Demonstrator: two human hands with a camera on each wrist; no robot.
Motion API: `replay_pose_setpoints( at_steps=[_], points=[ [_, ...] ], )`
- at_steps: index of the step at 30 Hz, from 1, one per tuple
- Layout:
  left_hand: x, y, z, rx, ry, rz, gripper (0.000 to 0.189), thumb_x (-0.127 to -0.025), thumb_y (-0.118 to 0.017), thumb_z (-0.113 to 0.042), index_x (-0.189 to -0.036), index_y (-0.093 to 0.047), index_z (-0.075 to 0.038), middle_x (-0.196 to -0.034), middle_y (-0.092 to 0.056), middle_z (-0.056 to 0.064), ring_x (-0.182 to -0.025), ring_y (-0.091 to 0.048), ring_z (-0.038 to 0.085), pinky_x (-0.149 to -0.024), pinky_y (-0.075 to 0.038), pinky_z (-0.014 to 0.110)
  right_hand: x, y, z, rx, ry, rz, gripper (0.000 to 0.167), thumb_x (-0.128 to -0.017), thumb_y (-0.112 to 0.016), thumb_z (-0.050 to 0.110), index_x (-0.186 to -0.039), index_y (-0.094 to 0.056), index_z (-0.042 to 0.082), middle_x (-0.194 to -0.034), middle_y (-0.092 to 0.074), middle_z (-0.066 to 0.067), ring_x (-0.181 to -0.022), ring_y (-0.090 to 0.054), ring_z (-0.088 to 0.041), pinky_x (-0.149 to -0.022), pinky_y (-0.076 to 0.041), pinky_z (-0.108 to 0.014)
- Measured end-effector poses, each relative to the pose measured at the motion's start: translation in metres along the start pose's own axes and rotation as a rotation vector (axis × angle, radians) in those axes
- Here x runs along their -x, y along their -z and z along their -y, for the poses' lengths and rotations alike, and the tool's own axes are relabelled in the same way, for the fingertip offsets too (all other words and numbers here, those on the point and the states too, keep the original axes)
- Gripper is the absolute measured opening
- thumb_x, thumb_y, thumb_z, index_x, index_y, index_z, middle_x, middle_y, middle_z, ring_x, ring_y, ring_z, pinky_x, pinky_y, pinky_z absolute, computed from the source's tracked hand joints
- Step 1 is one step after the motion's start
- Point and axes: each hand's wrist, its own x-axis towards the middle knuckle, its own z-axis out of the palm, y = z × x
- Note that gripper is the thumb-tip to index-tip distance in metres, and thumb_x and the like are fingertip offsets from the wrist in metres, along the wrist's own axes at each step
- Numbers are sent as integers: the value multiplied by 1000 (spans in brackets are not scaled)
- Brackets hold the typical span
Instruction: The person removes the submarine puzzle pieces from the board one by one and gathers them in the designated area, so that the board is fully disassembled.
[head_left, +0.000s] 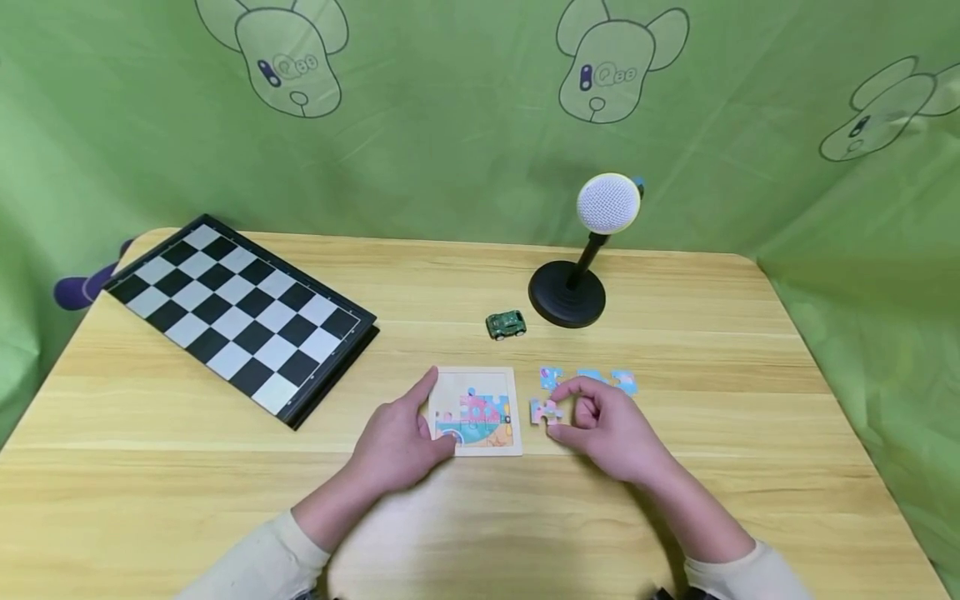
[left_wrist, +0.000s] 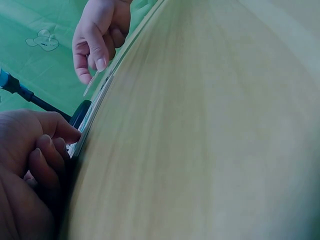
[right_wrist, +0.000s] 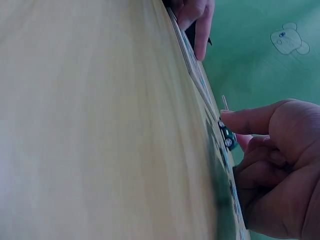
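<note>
A square jigsaw tray [head_left: 517, 425] with a pale rim lies in front of me, partly filled with a pink and blue picture. My left hand [head_left: 393, 446] holds it by the left side, thumb at the lower left and index finger by the upper left corner. Just right of the tray, my right hand [head_left: 618, 433] pinches a pink and blue jigsaw piece [head_left: 537, 412] between thumb and index finger. The right wrist view shows this piece [right_wrist: 224, 102] edge-on, raised off the table. Several loose pieces [head_left: 551, 377] lie behind the right hand, which partly covers them.
Behind the tray stands a small green toy car [head_left: 506, 325]. Farther back is a microphone-like object [head_left: 609, 204] on a round black base [head_left: 566, 296]. A folded chessboard [head_left: 240, 317] lies at the left of the wooden table [head_left: 712, 333], and green cloth [head_left: 450, 167] hangs behind.
</note>
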Motion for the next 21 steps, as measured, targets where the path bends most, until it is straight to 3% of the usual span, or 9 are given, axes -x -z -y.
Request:
replay_pose_setpoints(
  at_steps=[11,21],
  points=[
    [-1,-1,0,-1,4,2,95,-78,-82,-20,-157,-31,-6,-53,-51,-3,-43,-49,14,-43,-37,31,1,9,-17,13,-49,12,31,-82,-82,8,-107,-64,4,-62,-34,3,-56,-34,-11,-74,-39,-29],
    [0,0,0,-10,14,4,95,-78,-81,-22,-157,-30,-7,-54,-52,-3,-43,-49,14,-42,-37,31,-1,7,-22,1,-37,13,30,-81,-81,3,-106,-65,2,-60,-33,4,-54,-32,-10,-76,-41,-28]
  ],
)
